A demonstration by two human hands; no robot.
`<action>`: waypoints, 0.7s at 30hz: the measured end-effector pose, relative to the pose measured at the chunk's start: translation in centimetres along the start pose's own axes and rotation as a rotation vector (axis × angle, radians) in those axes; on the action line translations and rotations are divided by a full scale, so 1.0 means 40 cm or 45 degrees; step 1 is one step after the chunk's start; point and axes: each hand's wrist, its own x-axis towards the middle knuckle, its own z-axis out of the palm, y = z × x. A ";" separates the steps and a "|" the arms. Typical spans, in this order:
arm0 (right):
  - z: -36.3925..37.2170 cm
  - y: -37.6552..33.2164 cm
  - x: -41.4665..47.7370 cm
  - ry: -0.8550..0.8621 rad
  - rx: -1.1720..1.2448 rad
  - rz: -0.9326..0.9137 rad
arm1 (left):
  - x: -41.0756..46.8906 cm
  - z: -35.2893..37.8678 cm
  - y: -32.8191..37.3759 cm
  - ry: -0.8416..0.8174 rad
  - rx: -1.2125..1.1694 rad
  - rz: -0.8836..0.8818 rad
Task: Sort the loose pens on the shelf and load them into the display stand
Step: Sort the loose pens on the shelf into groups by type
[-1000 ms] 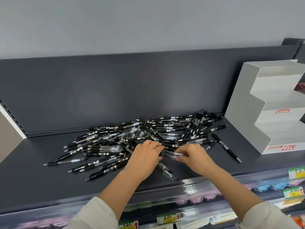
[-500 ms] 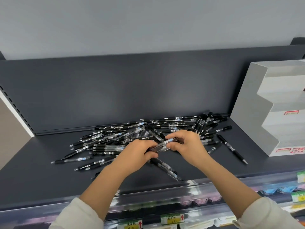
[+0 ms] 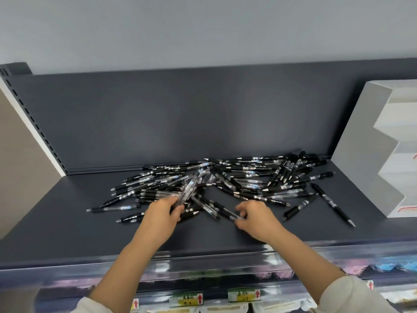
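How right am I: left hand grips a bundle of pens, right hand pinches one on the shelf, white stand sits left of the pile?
One slip: the head view shows the white stand to the right of the pile, not left. The rest holds: the left hand grips a bundle of pens and the right hand pinches one pen on the shelf.

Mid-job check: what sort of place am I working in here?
Most likely a stationery shop: a dark retail shelf with a slotted upright, price labels on the shelf edge below, and identical black pens heaped beside a white tiered display stand.
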 end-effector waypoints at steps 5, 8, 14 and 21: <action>-0.019 0.024 0.003 0.045 -0.116 0.100 | -0.009 0.009 0.005 -0.018 0.037 0.047; -0.035 0.042 -0.006 0.123 -0.119 0.122 | -0.018 0.013 0.016 -0.058 0.052 0.066; -0.081 0.079 -0.015 0.265 0.293 0.194 | -0.022 0.029 0.035 -0.118 0.000 0.045; -0.116 0.051 -0.039 0.006 1.207 0.251 | -0.028 0.045 0.076 -0.160 -0.265 0.001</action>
